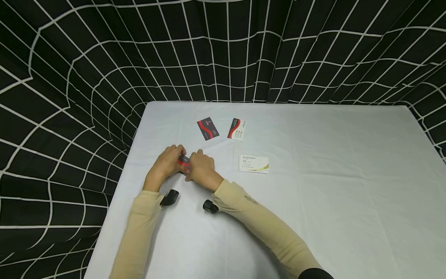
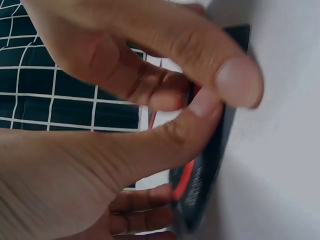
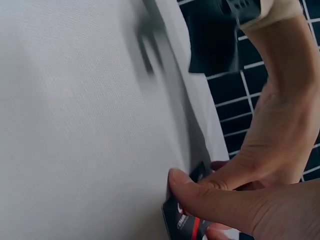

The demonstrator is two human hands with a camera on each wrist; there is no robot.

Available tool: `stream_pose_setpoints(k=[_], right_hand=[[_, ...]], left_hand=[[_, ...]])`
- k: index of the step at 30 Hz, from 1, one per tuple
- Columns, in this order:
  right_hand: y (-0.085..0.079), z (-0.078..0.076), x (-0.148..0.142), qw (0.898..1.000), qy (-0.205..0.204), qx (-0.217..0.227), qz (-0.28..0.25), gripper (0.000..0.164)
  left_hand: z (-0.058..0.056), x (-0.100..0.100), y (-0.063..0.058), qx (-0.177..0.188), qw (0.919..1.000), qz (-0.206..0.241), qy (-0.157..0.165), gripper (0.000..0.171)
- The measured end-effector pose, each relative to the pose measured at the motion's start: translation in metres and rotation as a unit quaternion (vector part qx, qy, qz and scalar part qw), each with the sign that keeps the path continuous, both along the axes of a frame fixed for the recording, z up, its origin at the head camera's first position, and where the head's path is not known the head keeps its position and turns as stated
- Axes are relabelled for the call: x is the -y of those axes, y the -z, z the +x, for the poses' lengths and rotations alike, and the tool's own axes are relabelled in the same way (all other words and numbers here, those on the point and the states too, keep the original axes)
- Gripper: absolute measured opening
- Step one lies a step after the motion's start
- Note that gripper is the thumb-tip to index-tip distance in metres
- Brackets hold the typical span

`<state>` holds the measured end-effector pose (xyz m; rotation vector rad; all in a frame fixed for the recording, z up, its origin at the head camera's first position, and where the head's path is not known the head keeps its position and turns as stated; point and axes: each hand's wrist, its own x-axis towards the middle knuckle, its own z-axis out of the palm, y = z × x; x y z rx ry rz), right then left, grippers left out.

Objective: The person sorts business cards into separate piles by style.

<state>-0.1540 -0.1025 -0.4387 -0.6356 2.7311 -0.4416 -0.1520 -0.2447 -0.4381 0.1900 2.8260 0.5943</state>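
Note:
Both hands hold a dark business card (image 1: 184,162) with a red stripe over the left part of the white table. My left hand (image 1: 168,161) grips its left side. On its right side is my right hand (image 1: 202,166), thumb toward me and fingers covering much of it. Up close, the card (image 2: 192,187) stands tilted in the left wrist view, pinched between thumbs and fingers. White print shows on the card (image 3: 176,220) in the right wrist view, under the right thumb. Most of its face is hidden by the hands.
Farther back lie a dark business card (image 1: 208,129) with a red curve and a black-and-white one (image 1: 237,130). White business cards (image 1: 253,164) with a yellow-green curve lie to the right. A black curtain (image 1: 223,50) with white grid lines surrounds the table's far and left edges.

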Motion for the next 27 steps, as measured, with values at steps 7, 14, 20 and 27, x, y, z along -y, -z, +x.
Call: stream_pose_setpoints(k=[7, 14, 20, 27], right_hand=[[0.000, -0.003, -0.013, 0.999, 0.020, -0.024, -0.024, 0.053], [0.003, -0.018, -0.056, 0.976, 0.064, 0.112, -0.177, 0.022], [0.006, -0.012, -0.113, 0.946, 0.136, 0.160, -0.246, 0.020], [-0.003, -0.008, -0.196, 0.911, 0.246, 0.190, -0.271, 0.026]], left_hand=[[0.000, -0.005, 0.001, -0.017, 0.9985, 0.051, 0.006, 0.050], [-0.004, -0.019, 0.002, -0.006, 0.9905, 0.135, 0.023, 0.030], [-0.001, -0.056, 0.008, -0.006, 0.9821, 0.183, 0.044, 0.032], [-0.005, -0.130, -0.006, -0.052, 0.9919, 0.104, 0.050, 0.032]])
